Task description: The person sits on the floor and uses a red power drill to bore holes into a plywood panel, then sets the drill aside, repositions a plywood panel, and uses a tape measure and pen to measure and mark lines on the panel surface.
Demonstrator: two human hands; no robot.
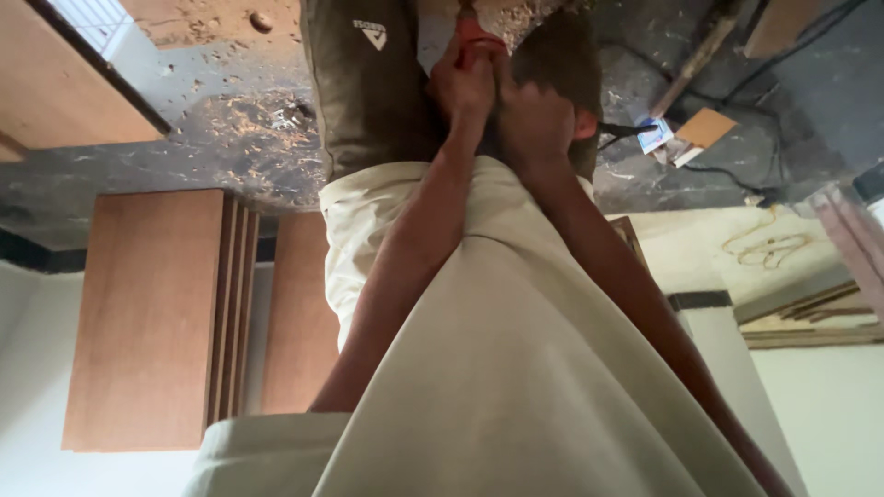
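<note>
Head view: a hard red tool handle point(474, 37), best held mid-grip, is wrapped tightly by both the left hand point(465, 87) and right hand point(534, 120).

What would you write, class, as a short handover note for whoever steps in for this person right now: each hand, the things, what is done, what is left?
Left hand: closed round a red-handled tool, held low over the floor.
Right hand: pressed against the left hand, beside the tool; its grip is hidden.
Things: stacked brown wooden boards lean left of the arms; sawdust lies across the dark marbled floor.
Done: cannot tell; the tool's working end is out of sight.
Left: cannot tell either.
</note>
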